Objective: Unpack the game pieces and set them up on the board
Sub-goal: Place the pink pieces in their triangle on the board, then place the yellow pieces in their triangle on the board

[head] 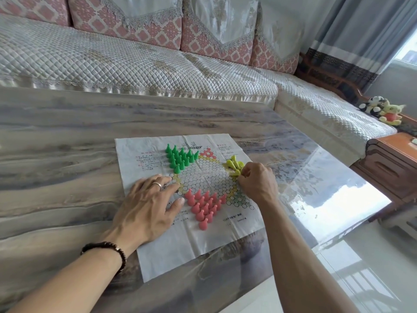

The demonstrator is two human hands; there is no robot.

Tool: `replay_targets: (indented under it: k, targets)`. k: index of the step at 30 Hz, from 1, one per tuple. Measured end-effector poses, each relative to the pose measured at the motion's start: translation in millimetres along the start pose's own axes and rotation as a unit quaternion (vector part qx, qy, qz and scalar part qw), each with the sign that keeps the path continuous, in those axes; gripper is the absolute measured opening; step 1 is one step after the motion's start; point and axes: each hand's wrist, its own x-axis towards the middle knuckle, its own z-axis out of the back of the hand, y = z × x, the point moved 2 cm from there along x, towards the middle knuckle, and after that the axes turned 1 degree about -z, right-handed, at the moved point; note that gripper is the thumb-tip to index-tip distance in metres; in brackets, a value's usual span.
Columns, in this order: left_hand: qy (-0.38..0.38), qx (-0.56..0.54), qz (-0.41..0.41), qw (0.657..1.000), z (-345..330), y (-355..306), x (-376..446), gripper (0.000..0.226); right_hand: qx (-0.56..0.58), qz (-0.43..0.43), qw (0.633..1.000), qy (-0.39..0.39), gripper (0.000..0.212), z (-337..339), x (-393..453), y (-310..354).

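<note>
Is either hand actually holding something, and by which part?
The right hand pinches a yellow piece in its fingertips; which part of the piece cannot be told. The left hand holds nothing, resting flat on the paper board.

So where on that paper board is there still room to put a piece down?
The middle honeycomb of the board, between green pawns, pink pawns and both hands, is bare. Crowded: the yellow pawns under the right hand.

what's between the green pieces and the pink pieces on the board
In the head view, only bare printed hexagon cells of the paper board lie between the green pieces and the pink pieces; no piece stands there.
</note>
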Motion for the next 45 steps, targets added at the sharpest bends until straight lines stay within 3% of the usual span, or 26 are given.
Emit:
replay_targets:
  k: [6,15,20,25,35,45]
  targets:
    - [0.005,-0.005,0.004,1.0,1,0,0,0.076,0.09,-0.004,0.996,-0.023,0.037,12,14,-7]
    - [0.006,-0.014,0.0,1.0,2,-1,-1,0.073,0.207,-0.002,0.978,-0.005,0.011,7,34,26]
    - [0.003,-0.015,0.004,1.0,4,-2,-2,0.069,0.175,0.01,0.984,0.036,0.013,-9,34,30]
    - [0.011,-0.008,0.002,1.0,4,-2,-1,0.061,0.174,-0.013,0.984,0.033,0.013,-11,38,18]
    - [0.007,-0.017,0.005,1.0,4,-2,-2,0.061,0.128,0.062,0.99,0.011,0.016,-24,41,33]
    - [0.004,-0.022,0.005,1.0,4,-2,-1,0.058,0.108,0.076,0.991,-0.014,0.021,-26,40,34]
